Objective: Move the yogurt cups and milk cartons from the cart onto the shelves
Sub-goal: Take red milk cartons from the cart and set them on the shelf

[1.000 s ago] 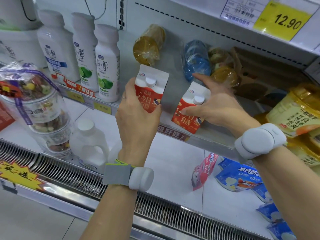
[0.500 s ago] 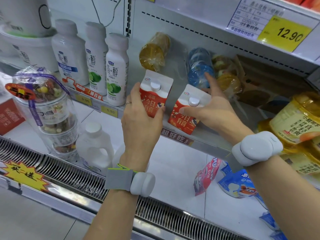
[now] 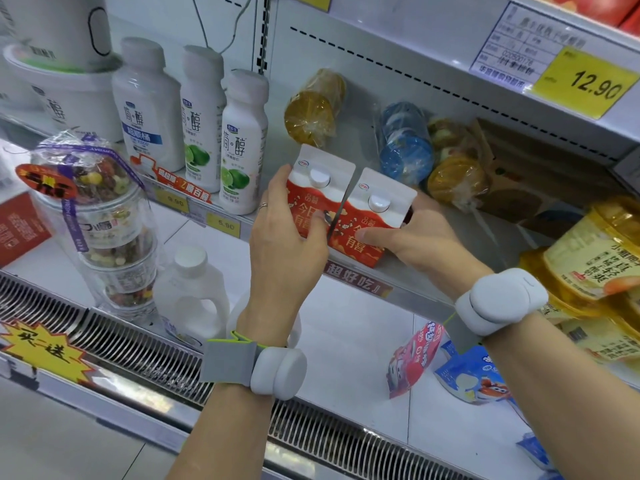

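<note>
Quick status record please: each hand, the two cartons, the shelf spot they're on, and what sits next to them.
left hand: grips left carton
right hand: grips right carton
cartons: red and white, upright, side by side, nearly touching
shelf: middle level, cartons near front edge
left neighbours: white lime bottles
behind: wrapped cup stacks

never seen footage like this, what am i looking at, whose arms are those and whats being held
No machine here: a person wears a camera on the head, so the one picture looks forward and down at their own arms. The white pucks strapped to both wrists are worn devices; their purpose isn't shown. The left hand grips one red milk carton, the right hand grips another, side by side at the edge of a store shelf. White bottles stand to the left, wrapped cups lie behind.
</note>
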`<state>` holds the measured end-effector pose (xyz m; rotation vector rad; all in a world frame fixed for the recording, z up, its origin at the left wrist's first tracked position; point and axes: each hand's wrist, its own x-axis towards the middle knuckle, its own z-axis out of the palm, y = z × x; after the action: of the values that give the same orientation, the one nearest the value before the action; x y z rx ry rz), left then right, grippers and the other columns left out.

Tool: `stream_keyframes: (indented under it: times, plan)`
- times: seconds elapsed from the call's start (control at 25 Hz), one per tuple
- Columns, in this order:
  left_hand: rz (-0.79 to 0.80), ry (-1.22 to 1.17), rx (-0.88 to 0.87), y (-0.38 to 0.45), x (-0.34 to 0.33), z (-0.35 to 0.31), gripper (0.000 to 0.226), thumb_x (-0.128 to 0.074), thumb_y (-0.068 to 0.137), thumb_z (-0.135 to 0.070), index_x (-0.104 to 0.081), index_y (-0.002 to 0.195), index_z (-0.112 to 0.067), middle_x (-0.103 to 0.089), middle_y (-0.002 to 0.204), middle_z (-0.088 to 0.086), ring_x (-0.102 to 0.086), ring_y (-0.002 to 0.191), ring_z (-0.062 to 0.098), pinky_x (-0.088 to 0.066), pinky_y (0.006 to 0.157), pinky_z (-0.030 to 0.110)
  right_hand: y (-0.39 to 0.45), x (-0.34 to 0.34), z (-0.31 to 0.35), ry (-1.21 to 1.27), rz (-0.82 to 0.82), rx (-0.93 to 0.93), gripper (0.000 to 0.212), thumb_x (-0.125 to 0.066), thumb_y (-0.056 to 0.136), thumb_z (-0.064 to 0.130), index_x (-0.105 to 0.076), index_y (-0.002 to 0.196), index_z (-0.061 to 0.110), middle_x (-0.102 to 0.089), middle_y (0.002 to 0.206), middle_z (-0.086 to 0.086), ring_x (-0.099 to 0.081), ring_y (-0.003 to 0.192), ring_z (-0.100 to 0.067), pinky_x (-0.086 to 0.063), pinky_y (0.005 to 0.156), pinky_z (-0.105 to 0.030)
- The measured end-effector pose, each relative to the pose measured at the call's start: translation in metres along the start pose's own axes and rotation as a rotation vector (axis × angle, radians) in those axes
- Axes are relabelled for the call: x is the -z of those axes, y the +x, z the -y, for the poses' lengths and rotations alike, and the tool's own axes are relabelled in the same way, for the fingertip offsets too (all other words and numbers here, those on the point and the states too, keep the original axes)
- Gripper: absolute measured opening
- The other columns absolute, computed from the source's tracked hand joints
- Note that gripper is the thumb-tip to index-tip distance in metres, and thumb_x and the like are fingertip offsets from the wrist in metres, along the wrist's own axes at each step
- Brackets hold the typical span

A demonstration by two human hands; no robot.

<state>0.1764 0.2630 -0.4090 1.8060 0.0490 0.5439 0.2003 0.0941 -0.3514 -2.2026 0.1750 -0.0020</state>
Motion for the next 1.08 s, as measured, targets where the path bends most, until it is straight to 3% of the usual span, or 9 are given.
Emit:
stream_keyframes:
  times: [0.48,1.08]
  plan:
    - [0.018,0.013,-0.01,0.001,-0.0006,0.0032,0.07,-0.07,0.093,-0.016,-0.035,0.154,-0.019,-0.051,0.147,-0.002,-0.051,0.132,0.016,-0.045,0.11,0.041,-0.0007,0.0,0.0054,-0.052,0.087,-0.001,0.06,-0.09,0.072,0.03,-0.056,0.122,0.031,-0.067,0.097,0.017,-0.066,0.081,0.0,-0.045,0.059,-0.014]
    - [0.0,0.015,-0.003,0.0001,-0.0054,0.0033,0.07,-0.068,0.095,-0.018,-0.033,0.155,-0.021,-0.05,0.149,-0.003,-0.049,0.134,0.015,-0.044,0.112,0.043,-0.0002,0.0013,0.0051,-0.057,0.114,0.021,0.058,-0.088,0.074,0.031,-0.049,0.117,0.036,-0.06,0.09,0.024,-0.061,0.079,0.002,-0.041,0.06,-0.015]
